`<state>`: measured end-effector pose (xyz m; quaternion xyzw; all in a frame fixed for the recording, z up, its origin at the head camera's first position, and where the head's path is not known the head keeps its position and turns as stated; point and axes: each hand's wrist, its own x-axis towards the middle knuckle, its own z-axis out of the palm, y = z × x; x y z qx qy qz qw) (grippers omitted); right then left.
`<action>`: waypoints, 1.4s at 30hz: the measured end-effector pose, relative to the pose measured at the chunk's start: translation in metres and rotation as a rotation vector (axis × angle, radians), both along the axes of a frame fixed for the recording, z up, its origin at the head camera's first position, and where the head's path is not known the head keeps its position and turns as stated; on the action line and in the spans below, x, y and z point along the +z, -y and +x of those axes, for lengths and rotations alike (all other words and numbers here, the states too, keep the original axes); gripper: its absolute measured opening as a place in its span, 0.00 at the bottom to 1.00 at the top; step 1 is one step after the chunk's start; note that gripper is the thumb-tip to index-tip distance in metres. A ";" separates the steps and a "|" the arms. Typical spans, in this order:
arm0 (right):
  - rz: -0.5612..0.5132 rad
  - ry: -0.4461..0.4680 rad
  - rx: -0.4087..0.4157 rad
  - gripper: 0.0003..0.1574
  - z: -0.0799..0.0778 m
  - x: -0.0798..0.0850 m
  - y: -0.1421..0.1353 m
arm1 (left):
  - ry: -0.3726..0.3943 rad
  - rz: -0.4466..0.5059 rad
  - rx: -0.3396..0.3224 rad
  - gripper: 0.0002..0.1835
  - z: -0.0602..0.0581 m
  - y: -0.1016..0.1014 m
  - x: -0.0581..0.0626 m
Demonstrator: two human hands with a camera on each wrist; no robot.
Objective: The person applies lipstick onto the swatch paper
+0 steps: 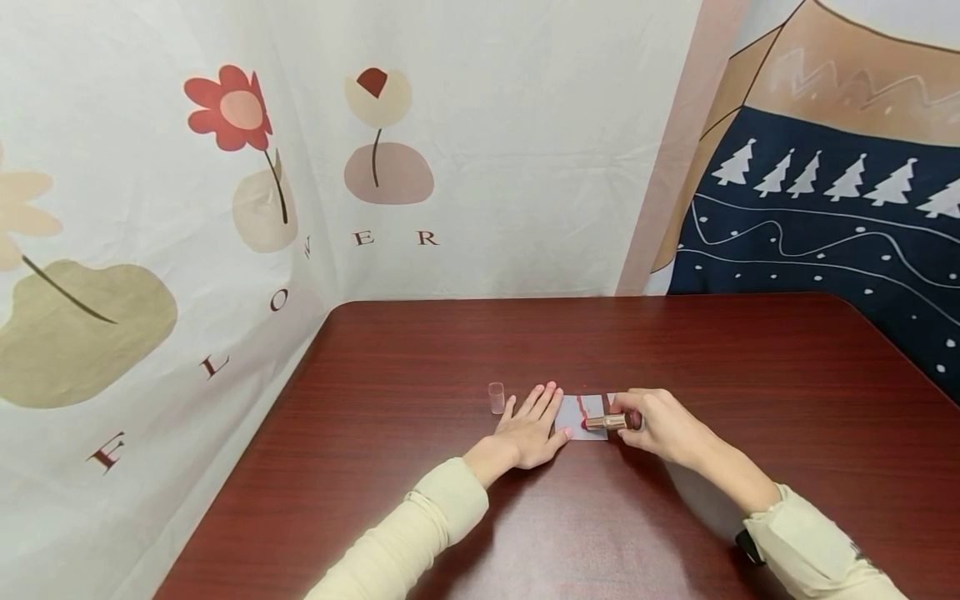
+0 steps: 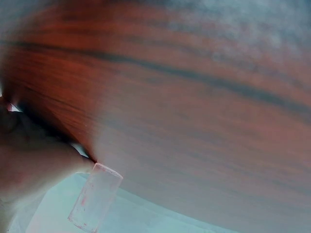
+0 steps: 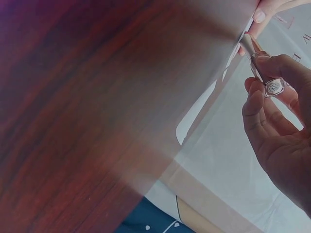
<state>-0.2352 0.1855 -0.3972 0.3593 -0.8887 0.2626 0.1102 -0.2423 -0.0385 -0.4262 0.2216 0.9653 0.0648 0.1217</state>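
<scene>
A small white sheet of paper [image 1: 567, 412] lies on the table with a red streak running down it. My left hand [image 1: 527, 432] is spread flat, its thumb and index finger touching the sheet's left edge. Between thumb and fingers my right hand [image 1: 663, 427] pinches a lipstick [image 1: 606, 422] with a gold tube. Its red tip points left and meets the lower end of the streak. In the right wrist view the base of the lipstick [image 3: 274, 88] faces the camera. A clear cap [image 1: 497, 398] stands just left of my left hand; the left wrist view shows red smudges inside the cap [image 2: 95, 198].
Part of a second white piece of paper [image 1: 612, 397] shows behind the right fingers. The dark red wooden table [image 1: 420, 350] meets a printed white cloth [image 1: 510, 167] at its back and left. A dark blue patterned cloth [image 1: 810, 225] hangs at the right.
</scene>
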 end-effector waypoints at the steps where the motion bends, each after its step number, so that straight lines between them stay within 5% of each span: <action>1: 0.001 0.003 -0.001 0.16 0.000 0.000 0.000 | 0.000 0.000 0.000 0.35 0.000 0.000 0.000; 42: 0.025 -0.015 0.029 0.17 0.008 -0.001 0.000 | -0.009 0.019 0.009 0.35 0.002 0.000 -0.003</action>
